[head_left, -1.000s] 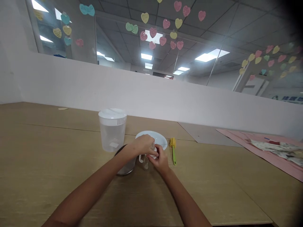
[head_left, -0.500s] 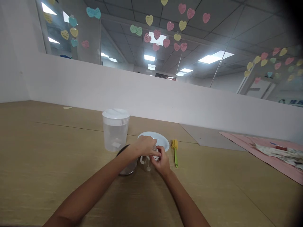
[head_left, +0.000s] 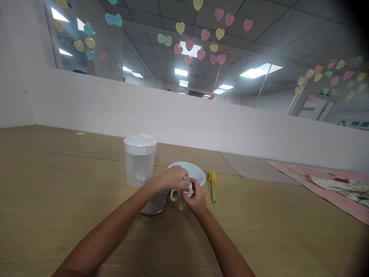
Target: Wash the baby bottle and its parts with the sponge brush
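My left hand (head_left: 174, 179) reaches in from the left, its fingers closed on a small clear bottle nipple (head_left: 186, 179). Just below the nipple is a white bottle collar (head_left: 189, 189), pinched by my right hand (head_left: 197, 198). A white curved handle (head_left: 173, 195) shows under my left fingers. Beneath the hands is a small clear rounded part (head_left: 180, 207); whether it joins the collar I cannot tell. My left forearm partly covers a see-through container with a dark rim (head_left: 154, 207). Behind my hands lies a white plate (head_left: 197, 172).
A translucent bucket with a white lid (head_left: 140, 161) stands left of the plate. To the right lies a yellow sponge brush with a green handle (head_left: 213, 188). A pink cloth (head_left: 291, 175) with other items is at the far right. A low white wall (head_left: 184, 119) runs behind the table.
My hands have shifted slightly, and the clear nipple and white collar between them show more. My left wrist has moved a little to the left. The other things stay put.
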Tool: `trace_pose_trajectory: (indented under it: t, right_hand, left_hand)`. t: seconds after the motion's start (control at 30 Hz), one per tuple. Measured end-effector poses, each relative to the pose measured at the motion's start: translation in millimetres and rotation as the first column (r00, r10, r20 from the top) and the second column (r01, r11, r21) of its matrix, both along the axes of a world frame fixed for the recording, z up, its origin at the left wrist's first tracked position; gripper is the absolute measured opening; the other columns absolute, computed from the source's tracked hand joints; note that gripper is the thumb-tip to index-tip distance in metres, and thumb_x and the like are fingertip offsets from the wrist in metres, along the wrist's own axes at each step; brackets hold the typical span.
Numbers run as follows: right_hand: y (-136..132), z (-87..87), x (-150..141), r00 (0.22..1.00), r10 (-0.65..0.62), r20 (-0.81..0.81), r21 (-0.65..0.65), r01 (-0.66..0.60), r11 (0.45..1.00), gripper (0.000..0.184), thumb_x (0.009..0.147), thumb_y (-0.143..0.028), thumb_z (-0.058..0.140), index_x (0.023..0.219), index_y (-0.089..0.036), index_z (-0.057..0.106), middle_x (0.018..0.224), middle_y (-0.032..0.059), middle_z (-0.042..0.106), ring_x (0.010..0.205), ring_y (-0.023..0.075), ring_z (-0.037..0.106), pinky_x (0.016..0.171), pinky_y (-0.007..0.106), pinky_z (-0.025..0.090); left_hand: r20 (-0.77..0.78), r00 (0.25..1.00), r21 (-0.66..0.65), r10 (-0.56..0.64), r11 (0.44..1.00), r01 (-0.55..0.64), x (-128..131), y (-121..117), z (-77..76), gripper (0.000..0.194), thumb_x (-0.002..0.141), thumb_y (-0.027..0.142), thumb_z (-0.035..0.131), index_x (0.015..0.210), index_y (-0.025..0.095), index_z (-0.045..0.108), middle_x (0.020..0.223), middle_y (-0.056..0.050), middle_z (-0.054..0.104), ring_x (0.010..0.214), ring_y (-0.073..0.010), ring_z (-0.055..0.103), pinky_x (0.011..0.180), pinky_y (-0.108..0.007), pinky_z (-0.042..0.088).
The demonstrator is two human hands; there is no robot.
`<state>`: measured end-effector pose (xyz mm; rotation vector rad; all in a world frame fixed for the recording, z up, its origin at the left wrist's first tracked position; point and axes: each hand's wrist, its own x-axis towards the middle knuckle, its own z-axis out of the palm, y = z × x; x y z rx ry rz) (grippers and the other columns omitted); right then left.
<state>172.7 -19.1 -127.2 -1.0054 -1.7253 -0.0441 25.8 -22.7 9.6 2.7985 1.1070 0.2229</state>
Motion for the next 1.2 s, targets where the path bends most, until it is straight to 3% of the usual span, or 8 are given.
trace_pose_trajectory:
  t: [0.17,0.57,0.73,0.93,1.2]
  right_hand:
    - [2,-4.5,1,0.999,0.014,-0.047,-0.027,-0.016,1.0,0.054,0.067,-0.034,0.062,0.112,-0.018,0.037,0.081,0.0031,0.059,0.067,0.015,0.058,0.06,0.026,0.047]
    - [3,-6.9,3,0.999,0.006,-0.054,-0.013,-0.007,1.0,0.059,0.066,-0.035,0.063,0.115,-0.018,0.034,0.082,0.0034,0.057,0.072,0.0169,0.058,0.062,0.028,0.047]
    - [6,-10.9,3,0.994,0.03,-0.105,-0.018,-0.032,0.999,0.066,0.064,-0.036,0.065,0.118,-0.019,0.031,0.084,0.0041,0.056,0.077,0.018,0.058,0.068,0.031,0.048]
    - [6,-13.5,3,0.981,0.053,-0.186,-0.021,-0.058,0.998,0.072,0.06,-0.034,0.068,0.12,-0.019,0.03,0.084,0.0034,0.056,0.072,0.0159,0.058,0.064,0.027,0.049]
    - [6,-14.1,3,0.981,0.042,-0.191,-0.022,-0.047,0.999,0.07,0.062,-0.037,0.067,0.119,-0.019,0.031,0.086,0.0046,0.054,0.073,0.0164,0.057,0.065,0.029,0.049]
  left_hand:
    - [0.002,1.0,0.059,0.025,0.998,-0.025,4,0,-4.0,0.035,0.063,0.048,0.055,0.068,0.015,0.063,0.063,-0.006,0.063,0.055,-0.0154,0.055,0.047,-0.023,0.033]
    - [-0.021,0.988,0.096,0.151,0.984,-0.148,10,-3,-3.2,0.049,0.063,0.059,0.048,0.071,0.013,0.064,0.065,-0.011,0.064,0.063,-0.0216,0.059,0.055,-0.028,0.04]
    - [-0.03,0.981,0.134,0.192,0.973,-0.186,16,2,-11.0,0.055,0.065,0.062,0.043,0.069,0.012,0.064,0.064,-0.014,0.063,0.061,-0.0239,0.059,0.055,-0.031,0.041]
    - [-0.01,0.97,0.157,0.241,0.959,-0.237,22,10,-24.4,0.057,0.068,0.063,0.037,0.069,0.012,0.063,0.067,-0.016,0.064,0.068,-0.0257,0.06,0.058,-0.031,0.041]
    - [0.086,0.984,0.127,0.157,0.978,-0.167,24,14,-38.2,0.049,0.074,0.057,0.037,0.083,0.013,0.058,0.077,-0.012,0.063,0.065,-0.0215,0.058,0.052,-0.028,0.037]
